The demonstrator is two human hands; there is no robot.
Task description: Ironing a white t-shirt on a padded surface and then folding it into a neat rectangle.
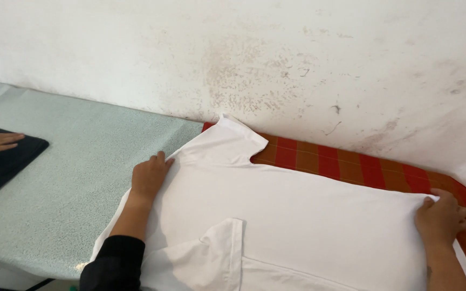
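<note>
Head view shows your left hand flat and open, right hand pinching the soft, light white cotton shirt's lower-right hem.

Speckled green table bears white shirt (over checked cloth), black garment

Both hands flat on white shirt over checked cloth.

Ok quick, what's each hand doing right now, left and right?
Left hand: open, pressed flat on the white shirt near the collar.
Right hand: fingers curled at the shirt's far edge; grip cannot be told.
</note>
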